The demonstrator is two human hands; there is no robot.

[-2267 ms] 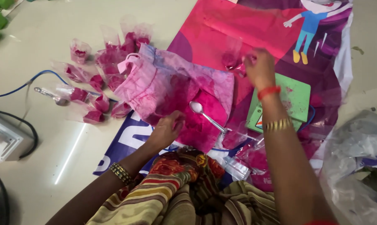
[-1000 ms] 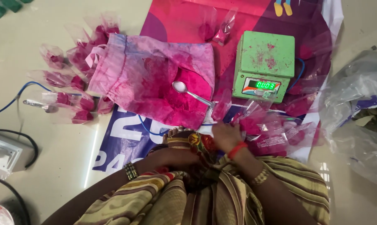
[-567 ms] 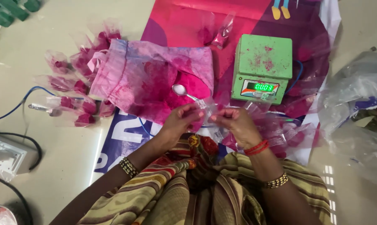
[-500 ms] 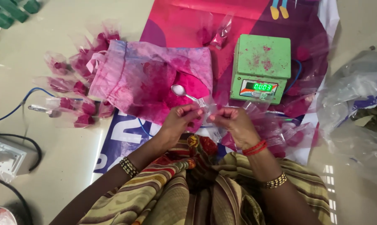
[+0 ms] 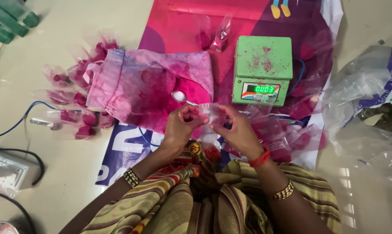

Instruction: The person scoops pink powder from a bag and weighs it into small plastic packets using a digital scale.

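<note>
Both hands pinch one small clear bag (image 5: 211, 113) between them: left hand (image 5: 181, 125), right hand (image 5: 235, 129). It is near the green scale (image 5: 262, 69), beside a spoon (image 5: 181, 98).

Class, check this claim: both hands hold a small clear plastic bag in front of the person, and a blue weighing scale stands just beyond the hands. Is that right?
Not quite. In the head view the scale is green, not blue. The rest holds: left hand and right hand hold the clear bag.
</note>
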